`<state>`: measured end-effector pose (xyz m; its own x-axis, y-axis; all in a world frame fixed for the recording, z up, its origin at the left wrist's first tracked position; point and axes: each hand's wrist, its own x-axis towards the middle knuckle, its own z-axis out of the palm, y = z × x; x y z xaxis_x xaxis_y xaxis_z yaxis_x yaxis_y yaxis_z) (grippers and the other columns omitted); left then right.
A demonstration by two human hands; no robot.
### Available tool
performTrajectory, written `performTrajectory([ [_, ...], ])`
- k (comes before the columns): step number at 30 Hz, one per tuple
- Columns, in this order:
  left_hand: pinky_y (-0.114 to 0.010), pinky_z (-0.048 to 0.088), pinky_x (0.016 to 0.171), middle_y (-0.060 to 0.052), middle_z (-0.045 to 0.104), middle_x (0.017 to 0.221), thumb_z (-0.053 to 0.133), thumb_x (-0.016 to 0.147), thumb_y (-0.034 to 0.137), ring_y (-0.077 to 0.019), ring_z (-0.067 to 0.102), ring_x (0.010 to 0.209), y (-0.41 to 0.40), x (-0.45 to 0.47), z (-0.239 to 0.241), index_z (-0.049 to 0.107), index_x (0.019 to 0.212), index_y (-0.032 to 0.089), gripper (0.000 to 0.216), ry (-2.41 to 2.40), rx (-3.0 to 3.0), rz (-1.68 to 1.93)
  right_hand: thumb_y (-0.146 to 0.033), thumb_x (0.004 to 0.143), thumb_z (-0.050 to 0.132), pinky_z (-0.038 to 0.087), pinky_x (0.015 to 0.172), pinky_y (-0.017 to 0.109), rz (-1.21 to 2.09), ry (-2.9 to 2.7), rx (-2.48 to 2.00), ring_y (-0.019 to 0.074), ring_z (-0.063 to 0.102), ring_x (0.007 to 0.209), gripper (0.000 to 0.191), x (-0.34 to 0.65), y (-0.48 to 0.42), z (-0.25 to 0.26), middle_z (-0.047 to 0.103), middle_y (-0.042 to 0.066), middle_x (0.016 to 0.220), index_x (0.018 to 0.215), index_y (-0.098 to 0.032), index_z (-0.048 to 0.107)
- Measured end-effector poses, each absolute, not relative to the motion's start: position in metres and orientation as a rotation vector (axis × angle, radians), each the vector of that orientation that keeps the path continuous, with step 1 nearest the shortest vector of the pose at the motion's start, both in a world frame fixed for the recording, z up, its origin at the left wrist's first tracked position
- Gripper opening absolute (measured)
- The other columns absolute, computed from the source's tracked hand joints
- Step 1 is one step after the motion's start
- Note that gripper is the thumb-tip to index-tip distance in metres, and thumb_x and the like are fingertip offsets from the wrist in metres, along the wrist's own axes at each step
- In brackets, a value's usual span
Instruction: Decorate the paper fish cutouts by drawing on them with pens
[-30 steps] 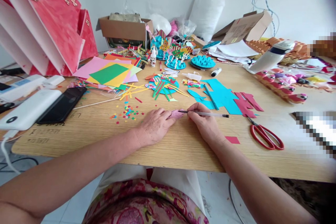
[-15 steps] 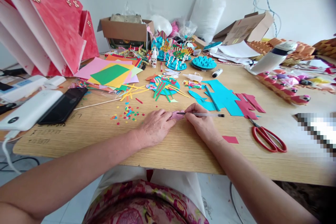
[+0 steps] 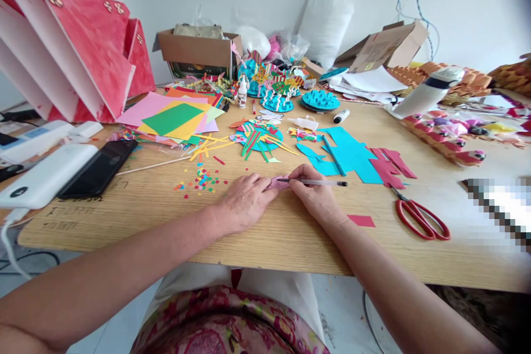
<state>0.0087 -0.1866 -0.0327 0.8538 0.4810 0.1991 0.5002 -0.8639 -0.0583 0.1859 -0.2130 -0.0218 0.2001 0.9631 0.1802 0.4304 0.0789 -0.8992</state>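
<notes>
My left hand (image 3: 248,203) rests on the table and holds a small pink-purple patterned paper piece (image 3: 275,183) between its thumb and fingers. Its fingers cover part of that piece. In my right hand (image 3: 314,194), closed around it, is a pen (image 3: 322,182) with a clear barrel and a black end. The pen lies nearly level, its dark tip at the paper piece. Left of my hands are scattered coloured paper dots (image 3: 204,178). A red paper scrap (image 3: 362,220) lies beside my right wrist.
Red-handled scissors (image 3: 421,218) lie to the right, near blue paper (image 3: 352,152) and red paper pieces (image 3: 385,166). Behind my hands is a paper fish craft (image 3: 257,139). Stacked coloured sheets (image 3: 174,119), a phone (image 3: 102,168) and a white power bank (image 3: 45,174) are left.
The whole view has shifted slightly. Both hands keep their holds, and the pen tip has moved a little left over the paper piece.
</notes>
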Motion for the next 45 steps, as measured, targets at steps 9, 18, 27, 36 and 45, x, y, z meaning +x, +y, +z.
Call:
performTrajectory([
  [9,-0.036,0.044,0.081,-0.007,0.054,0.101,0.043,0.093,0.019,-0.0216,0.047,0.093,-0.1871,0.0085,-0.0291,0.053,0.118,0.017,0.027,-0.78,-2.92,-0.262,-0.024,0.06,0.05,0.03,0.048,0.025,0.681,-1.412,-1.525,0.0118,0.04,0.051,0.004,0.1853,-0.2126,-0.0232,0.045,-0.006,0.051,0.059,-0.023,0.046],
  [18,-0.035,0.044,0.081,-0.007,0.054,0.103,0.04,0.094,0.019,-0.0213,0.048,0.092,-0.1874,0.0091,-0.0291,0.042,0.131,0.017,0.037,-0.784,-2.904,-0.248,-0.023,0.059,0.049,0.03,0.048,0.025,0.673,-1.416,-1.53,0.0117,0.04,0.05,0.003,0.186,-0.2139,-0.0214,0.046,-0.005,0.051,0.057,-0.023,0.046],
  [27,-0.035,0.044,0.079,-0.006,0.054,0.1,0.041,0.094,0.019,-0.0214,0.047,0.09,-0.1871,0.0088,-0.0307,0.046,0.128,0.019,0.034,-0.78,-2.9,-0.274,-0.024,0.061,0.05,0.03,0.048,0.026,0.65,-1.347,-1.533,0.0124,0.04,0.051,0.002,0.1878,-0.2133,-0.0214,0.047,-0.005,0.053,0.061,-0.023,0.049],
  [36,-0.037,0.044,0.082,-0.008,0.054,0.104,0.04,0.093,0.017,-0.0221,0.047,0.096,-0.1866,0.0088,-0.0318,0.05,0.122,0.018,0.03,-0.77,-2.929,-0.28,-0.023,0.061,0.052,0.03,0.048,0.025,0.66,-1.385,-1.529,0.012,0.04,0.05,0.003,0.1862,-0.2116,-0.0235,0.047,-0.005,0.053,0.061,-0.023,0.049],
  [45,-0.036,0.044,0.081,-0.007,0.054,0.103,0.042,0.093,0.018,-0.022,0.047,0.095,-0.1878,0.0084,-0.0295,0.052,0.119,0.018,0.028,-0.773,-2.929,-0.278,-0.024,0.061,0.051,0.03,0.047,0.025,0.655,-1.398,-1.545,0.0118,0.039,0.05,0.004,0.1851,-0.2119,-0.0219,0.046,-0.005,0.051,0.06,-0.023,0.047],
])
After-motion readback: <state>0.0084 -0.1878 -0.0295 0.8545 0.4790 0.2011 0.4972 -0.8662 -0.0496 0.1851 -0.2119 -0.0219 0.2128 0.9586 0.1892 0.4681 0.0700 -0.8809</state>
